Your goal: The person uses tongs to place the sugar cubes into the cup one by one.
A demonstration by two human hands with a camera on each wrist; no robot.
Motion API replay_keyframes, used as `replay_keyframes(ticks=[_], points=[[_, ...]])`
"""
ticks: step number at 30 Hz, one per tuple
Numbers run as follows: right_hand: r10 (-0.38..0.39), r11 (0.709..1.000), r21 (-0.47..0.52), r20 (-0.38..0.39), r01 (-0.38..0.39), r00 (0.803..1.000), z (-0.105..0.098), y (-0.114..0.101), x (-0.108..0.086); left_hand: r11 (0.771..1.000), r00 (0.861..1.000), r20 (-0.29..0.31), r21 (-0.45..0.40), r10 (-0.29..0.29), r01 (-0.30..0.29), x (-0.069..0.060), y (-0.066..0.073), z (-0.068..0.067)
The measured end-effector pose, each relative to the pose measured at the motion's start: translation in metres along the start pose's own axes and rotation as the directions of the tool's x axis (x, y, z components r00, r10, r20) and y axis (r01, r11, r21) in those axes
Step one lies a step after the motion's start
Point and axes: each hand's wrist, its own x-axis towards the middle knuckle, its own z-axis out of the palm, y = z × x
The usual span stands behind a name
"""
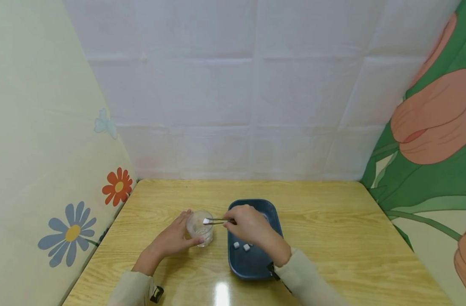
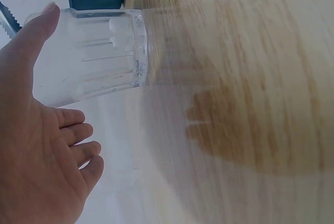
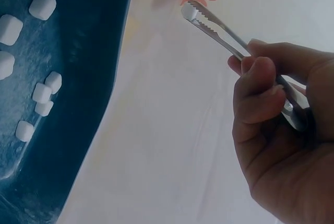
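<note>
My left hand [image 1: 171, 238] holds a clear cup [image 1: 197, 230] that stands on the table, thumb on the near side and fingers on the far side. Through the cup's wall in the left wrist view, small white pieces [image 2: 115, 28] show near its base. Small metal tongs [image 3: 222, 33] with toothed tips are gripped in my right hand [image 3: 274, 119]. Between those tips is a white cube [image 3: 189, 12], which the head view places over the cup's mouth. Below my right hand lies a dark blue tray [image 1: 250, 270] with several white cubes [image 1: 246, 247] in it.
The wooden table [image 1: 332, 238] extends to both sides of the tray. A white sheet [image 1: 217, 93] hangs behind it. Flower-patterned panels stand at the left [image 1: 34, 148] and right [image 1: 428, 178].
</note>
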Motion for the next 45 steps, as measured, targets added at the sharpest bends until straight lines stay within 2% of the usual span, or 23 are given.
replay_keyframes(ticks=[9,35,45], points=[[0.019,1.0,0.011,0.026,-0.019,0.999,0.006,-0.002,0.005,1.0,1.0,0.005,-0.001,0.005,-0.005,0.0,-0.002,0.001],[0.011,1.0,-0.006,0.076,-0.01,0.997,0.02,-0.01,0.022,1.0,1.0,0.005,-0.016,0.02,-0.019,0.0,-0.002,-0.001],[0.028,1.0,-0.015,0.105,-0.026,0.994,0.025,-0.012,0.025,1.0,1.0,0.006,-0.021,0.01,-0.01,0.001,-0.003,0.001]])
